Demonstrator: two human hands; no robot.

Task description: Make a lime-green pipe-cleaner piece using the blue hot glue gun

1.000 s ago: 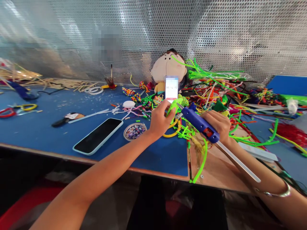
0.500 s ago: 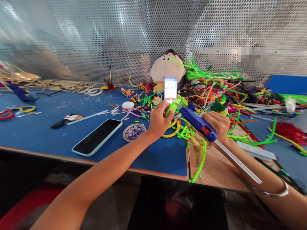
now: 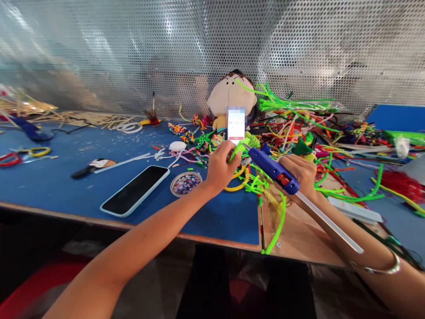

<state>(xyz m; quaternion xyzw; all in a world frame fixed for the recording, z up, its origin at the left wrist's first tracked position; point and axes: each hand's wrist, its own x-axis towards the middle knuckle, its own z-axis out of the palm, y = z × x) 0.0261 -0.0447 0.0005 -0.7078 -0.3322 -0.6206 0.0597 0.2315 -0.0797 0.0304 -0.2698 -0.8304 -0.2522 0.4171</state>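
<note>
My left hand (image 3: 221,164) is closed on a bright green fuzzy piece (image 3: 237,150) in the middle of the view. A blue glue gun (image 3: 272,169) is gripped in my right hand (image 3: 299,173), its nozzle at the green piece. From the gun's back end a long clear glue stick (image 3: 330,221) slants down to the right. Just behind my left hand stands a lit phone (image 3: 236,126), leaning on a plush doll (image 3: 229,95). Yellow rings (image 3: 239,186) lie under the nozzle.
A dark phone (image 3: 135,190) and a bowl of beads (image 3: 185,183) lie left of my hands. Farther left are scissors (image 3: 36,151) and a black-handled tool (image 3: 83,171). Tangled pipe cleaners (image 3: 288,128) cover the right back. A perforated metal wall (image 3: 133,44) closes off the back.
</note>
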